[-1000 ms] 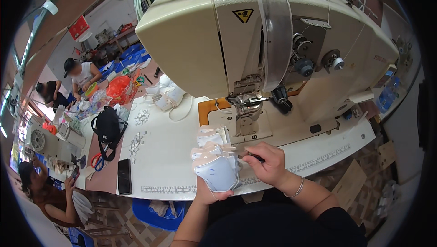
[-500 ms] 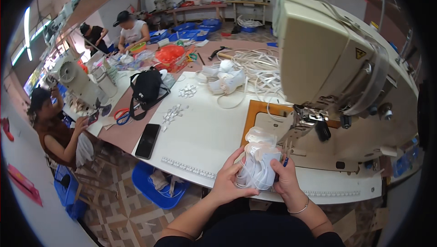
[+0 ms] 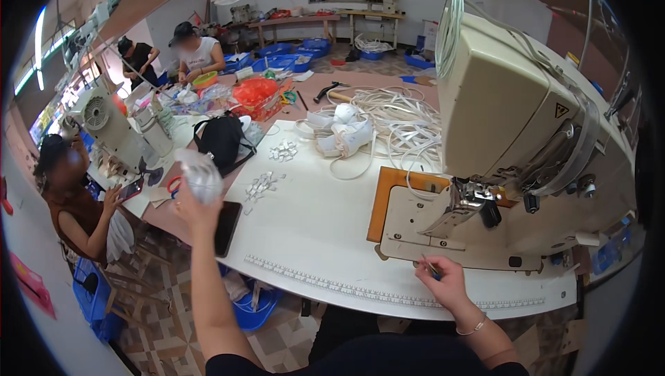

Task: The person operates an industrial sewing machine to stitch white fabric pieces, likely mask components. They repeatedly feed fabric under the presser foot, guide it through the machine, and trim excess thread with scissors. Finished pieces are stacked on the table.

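My left hand (image 3: 197,211) reaches out to the left, raised above the black phone (image 3: 227,229). Its fingers are closed round a bundle of white fabric pieces (image 3: 201,176), smeared by motion. My right hand (image 3: 447,284) is near the front edge of the white table (image 3: 312,203), below the sewing machine (image 3: 502,99). Between its fingers is a small slim metal tool (image 3: 431,265) with a dark blue part; its exact kind is unclear. Beyond the left hand lie a black bag (image 3: 216,139) and red-handled scissors (image 3: 174,184), partly hidden.
Small white pieces (image 3: 262,188) lie in two piles. Farther back are a white fabric bundle (image 3: 350,137) and a heap of pale straps (image 3: 409,123). A ruler strip (image 3: 332,284) runs along the front edge. A blue tub (image 3: 260,310) stands below. Other people sit on the left.
The white bundle was in both hands before the machine; my left hand has carried it far to the left. My right hand has let go of it and stays near the front edge with the tool.
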The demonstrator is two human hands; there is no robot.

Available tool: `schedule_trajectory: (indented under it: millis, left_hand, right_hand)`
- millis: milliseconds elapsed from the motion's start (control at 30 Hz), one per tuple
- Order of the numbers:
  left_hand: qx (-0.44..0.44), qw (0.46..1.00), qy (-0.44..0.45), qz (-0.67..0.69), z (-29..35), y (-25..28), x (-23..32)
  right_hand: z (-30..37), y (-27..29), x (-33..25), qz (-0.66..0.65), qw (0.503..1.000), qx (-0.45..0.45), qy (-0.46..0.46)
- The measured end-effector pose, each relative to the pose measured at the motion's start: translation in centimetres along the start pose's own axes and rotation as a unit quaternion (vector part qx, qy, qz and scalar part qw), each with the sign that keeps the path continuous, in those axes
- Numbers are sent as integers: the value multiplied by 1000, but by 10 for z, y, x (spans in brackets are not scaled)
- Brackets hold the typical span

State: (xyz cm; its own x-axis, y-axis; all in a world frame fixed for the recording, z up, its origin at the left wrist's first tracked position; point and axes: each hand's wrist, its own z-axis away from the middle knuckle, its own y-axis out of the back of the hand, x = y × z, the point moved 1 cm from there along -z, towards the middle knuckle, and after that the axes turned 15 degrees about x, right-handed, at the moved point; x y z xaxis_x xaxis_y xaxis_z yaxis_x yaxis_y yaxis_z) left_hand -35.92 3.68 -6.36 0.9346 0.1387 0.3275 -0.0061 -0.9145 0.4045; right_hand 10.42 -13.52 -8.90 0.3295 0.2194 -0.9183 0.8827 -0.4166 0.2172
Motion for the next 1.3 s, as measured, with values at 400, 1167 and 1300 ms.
schedule_trajectory:
  millis: [400,1167,1300]
  left_hand:
    - [-33,999,-36,18,-41,-103,26]
    - [-282,874,-236,317,13,-28,258]
    - [-427,818,-290,256,65,56,224]
  right_hand:
    - [23,106,50,441,870,176,135]
    - [-6,35,4,254,894,133,345]
    - [-32,-38,-50,130,919,94,361]
